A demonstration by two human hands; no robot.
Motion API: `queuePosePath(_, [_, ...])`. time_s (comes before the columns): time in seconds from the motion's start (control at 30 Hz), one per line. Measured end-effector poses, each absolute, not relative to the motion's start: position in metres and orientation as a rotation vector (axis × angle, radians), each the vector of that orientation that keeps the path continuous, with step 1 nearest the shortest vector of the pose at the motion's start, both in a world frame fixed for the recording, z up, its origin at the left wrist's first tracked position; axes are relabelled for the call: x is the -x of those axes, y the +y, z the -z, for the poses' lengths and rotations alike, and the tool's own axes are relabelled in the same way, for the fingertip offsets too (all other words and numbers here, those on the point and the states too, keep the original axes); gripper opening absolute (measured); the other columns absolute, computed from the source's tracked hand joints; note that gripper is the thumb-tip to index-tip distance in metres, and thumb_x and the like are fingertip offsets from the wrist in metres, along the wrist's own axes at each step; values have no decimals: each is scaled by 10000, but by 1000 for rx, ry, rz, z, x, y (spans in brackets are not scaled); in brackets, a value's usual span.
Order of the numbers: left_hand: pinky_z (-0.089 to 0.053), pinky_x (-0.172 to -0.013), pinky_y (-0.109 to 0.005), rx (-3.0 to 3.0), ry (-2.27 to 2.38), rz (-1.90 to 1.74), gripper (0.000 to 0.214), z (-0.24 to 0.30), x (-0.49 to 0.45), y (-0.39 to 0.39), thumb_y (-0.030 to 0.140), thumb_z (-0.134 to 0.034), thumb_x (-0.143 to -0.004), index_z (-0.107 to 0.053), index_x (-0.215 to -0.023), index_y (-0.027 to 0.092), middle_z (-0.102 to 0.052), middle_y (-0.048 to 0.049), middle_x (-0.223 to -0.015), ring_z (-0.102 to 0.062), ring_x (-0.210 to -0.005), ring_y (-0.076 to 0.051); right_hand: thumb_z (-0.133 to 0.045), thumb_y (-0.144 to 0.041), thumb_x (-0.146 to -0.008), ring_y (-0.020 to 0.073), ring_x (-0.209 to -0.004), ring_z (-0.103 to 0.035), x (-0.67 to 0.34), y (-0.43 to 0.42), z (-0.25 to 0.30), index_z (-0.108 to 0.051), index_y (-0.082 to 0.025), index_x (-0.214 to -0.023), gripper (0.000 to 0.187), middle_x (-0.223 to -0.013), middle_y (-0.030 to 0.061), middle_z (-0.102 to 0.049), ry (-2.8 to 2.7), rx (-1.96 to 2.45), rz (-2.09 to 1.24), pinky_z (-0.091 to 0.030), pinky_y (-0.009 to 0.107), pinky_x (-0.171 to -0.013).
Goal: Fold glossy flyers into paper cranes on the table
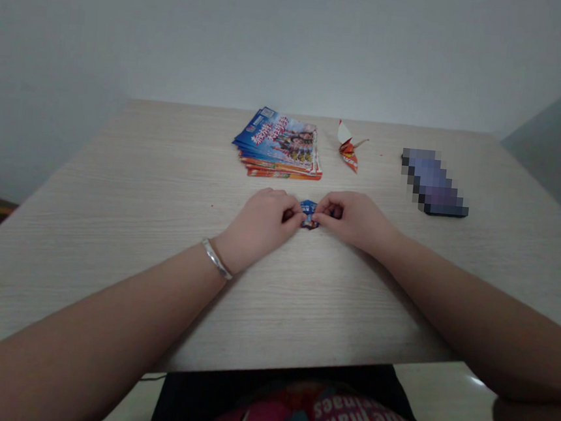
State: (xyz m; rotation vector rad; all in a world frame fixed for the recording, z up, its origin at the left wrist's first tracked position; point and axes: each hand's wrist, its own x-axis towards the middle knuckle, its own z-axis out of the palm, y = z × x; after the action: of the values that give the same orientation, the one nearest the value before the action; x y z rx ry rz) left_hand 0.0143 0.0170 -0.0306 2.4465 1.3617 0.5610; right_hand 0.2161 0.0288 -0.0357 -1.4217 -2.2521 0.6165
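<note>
A small folded piece of blue printed paper (309, 208) lies between my hands, low over the table. My left hand (271, 217) pinches its left side between thumb and fingers. From the right, my right hand (351, 218) pinches the opposite side. Parts of the paper are covered by my fingertips. Just beyond my hands rests a fanned stack of printed sheets (286, 142), blue on top with orange edges below. To the right of that stack stands an orange and white folded paper crane (348, 149).
A dark phone-like device (435, 183), blurred out by pixels, lies at the right of the pale wooden table (116, 176). Behind the table's far edge rises a plain wall (295, 41). The near edge runs in front of my lap.
</note>
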Motion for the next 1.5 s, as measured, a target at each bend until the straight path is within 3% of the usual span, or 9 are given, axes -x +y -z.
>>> queuePosePath(0.2, [-383,-668,-314,-2429,1483,-463,273,28,-19,16,275,-532,-948,-674,-751,149,-651,-41,-728,-541,-693,-173,-669,-273,-818,121,-625,-571,-214,29,36,-731,-205,-796,95,-695,-11,-691,-2201,1435,-707,-373,262,-580])
queuePosePath(0.63, [-417,-683,-315,-2517,1505,-483,177,31,-18,17,234,-564,-901,-640,-764,152,-640,-45,-736,-542,-697,-178,-672,-250,-782,112,-607,-537,-214,30,38,-734,-208,-789,75,-675,-22,-660,-2218,1407,-663,-340,254,-560])
queuePosePath(0.83, [-425,-695,-325,-2517,1492,-490,175,33,-19,17,245,-575,-898,-636,-758,159,-636,-44,-738,-549,-709,-184,-641,-229,-824,143,-695,-593,-215,25,33,-769,-202,-859,135,-765,16,-695,-2376,1281,-431,-399,269,-634])
queuePosePath(1.0, [-449,-745,-345,-2545,1486,-492,136,35,-18,17,244,-592,-902,-661,-827,154,-666,-55,-802,-585,-778,-206,-588,-307,-918,209,-849,-656,-216,17,28,-787,-213,-893,222,-896,56,-743,-2587,1203,-82,-422,311,-693])
queuePosePath(1.2, [-480,-819,-352,-2736,1261,-464,147,32,-6,16,223,-581,-936,-717,-967,175,-709,-60,-956,-630,-895,-221,-589,-304,-936,209,-877,-665,-219,17,29,-787,-228,-933,212,-937,51,-752,-2633,1197,-6,-435,311,-719])
queuePosePath(1.5, [-482,-690,-326,-3043,1222,-172,215,17,0,6,235,-571,-963,-738,-1098,256,-737,-37,-965,-660,-861,-223,-567,-305,-936,212,-870,-653,-219,18,30,-778,-216,-946,230,-939,60,-748,-2623,1220,-17,-419,315,-707])
